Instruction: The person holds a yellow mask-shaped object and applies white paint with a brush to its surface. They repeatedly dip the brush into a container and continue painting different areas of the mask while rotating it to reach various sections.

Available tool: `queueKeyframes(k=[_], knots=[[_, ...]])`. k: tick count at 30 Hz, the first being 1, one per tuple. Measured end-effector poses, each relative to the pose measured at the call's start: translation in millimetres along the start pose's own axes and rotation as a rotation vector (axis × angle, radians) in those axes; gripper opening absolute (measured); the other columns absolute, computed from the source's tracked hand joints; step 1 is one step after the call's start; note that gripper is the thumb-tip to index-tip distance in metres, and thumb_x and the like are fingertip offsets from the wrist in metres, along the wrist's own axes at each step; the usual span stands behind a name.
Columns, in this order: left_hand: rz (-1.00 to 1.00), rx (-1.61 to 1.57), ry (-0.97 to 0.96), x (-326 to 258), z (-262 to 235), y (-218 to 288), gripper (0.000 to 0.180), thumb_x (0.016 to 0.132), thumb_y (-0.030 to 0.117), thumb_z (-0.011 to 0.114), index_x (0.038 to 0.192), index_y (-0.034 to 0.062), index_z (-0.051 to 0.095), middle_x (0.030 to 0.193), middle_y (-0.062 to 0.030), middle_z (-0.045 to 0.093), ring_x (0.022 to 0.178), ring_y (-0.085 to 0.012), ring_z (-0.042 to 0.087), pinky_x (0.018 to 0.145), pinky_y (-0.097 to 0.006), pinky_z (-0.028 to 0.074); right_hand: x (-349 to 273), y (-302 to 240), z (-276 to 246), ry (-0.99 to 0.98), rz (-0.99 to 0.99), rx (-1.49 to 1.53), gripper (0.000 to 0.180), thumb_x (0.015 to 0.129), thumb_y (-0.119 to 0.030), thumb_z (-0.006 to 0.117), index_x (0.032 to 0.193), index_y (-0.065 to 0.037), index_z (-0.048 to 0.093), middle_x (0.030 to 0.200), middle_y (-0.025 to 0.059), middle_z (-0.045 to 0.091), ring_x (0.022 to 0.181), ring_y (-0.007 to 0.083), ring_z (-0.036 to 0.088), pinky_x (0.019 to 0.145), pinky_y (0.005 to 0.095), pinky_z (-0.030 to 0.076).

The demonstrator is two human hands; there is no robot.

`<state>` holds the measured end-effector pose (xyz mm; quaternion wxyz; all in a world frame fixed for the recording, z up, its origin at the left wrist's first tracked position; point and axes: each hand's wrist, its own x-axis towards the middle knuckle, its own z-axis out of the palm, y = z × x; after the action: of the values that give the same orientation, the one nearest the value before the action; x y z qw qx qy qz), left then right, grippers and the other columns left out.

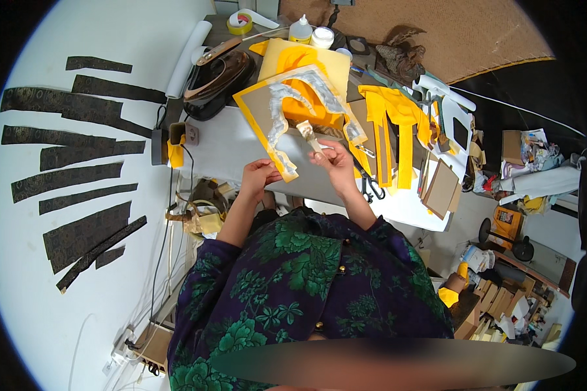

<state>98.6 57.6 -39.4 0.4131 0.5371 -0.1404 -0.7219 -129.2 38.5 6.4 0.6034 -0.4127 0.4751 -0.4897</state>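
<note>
My left hand (261,176) is closed on the near end of a large cut-out panel (253,116), a grey board with yellow edges. Streaks of whitish-grey paste run along the panel's curved inner border. In my right hand (336,167) is a flat brush (306,130), its pale bristles pointing away from me, over the panel's opening. Bright yellow cloth (313,111) shows through that opening. Black-handled scissors (372,187) lie on the table just right of my right hand.
A dark clothes iron (218,81) stands at the table's far left. Behind the panel are a glue bottle (301,29), a white jar (322,37) and yellow tape (239,24). Yellow cloth strips (388,107) and grey boards (441,189) lie to the right. Dark patterned strips (65,104) hang on the left wall.
</note>
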Motion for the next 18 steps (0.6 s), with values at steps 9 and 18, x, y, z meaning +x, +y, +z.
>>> queueKeyframes(k=[9,18], knots=[[-0.015,-0.053,0.012,0,-1,2,0.020,0.092,0.008,0.065,0.106,-0.0058,0.059,0.098,-0.0177,0.069,0.083,-0.0278,0.072,0.077,-0.038,0.062,-8,50,-1,-0.262,0.131,-0.067,0.025,0.096,-0.006,0.063,0.116,-0.008,0.048,0.084,-0.0083,0.041,0.077,0.0017,0.039,0.071,0.0181,0.034],[-0.020,-0.039,0.011,0,-1,3,0.020,0.093,0.008,0.064,0.108,-0.0034,0.059,0.097,-0.0158,0.069,0.082,-0.0256,0.071,0.078,-0.039,0.061,-5,59,8,-0.231,0.074,-0.120,0.029,0.094,-0.004,0.064,0.120,-0.005,0.054,0.079,-0.0089,0.039,0.073,0.0005,0.037,0.067,0.0173,0.033]])
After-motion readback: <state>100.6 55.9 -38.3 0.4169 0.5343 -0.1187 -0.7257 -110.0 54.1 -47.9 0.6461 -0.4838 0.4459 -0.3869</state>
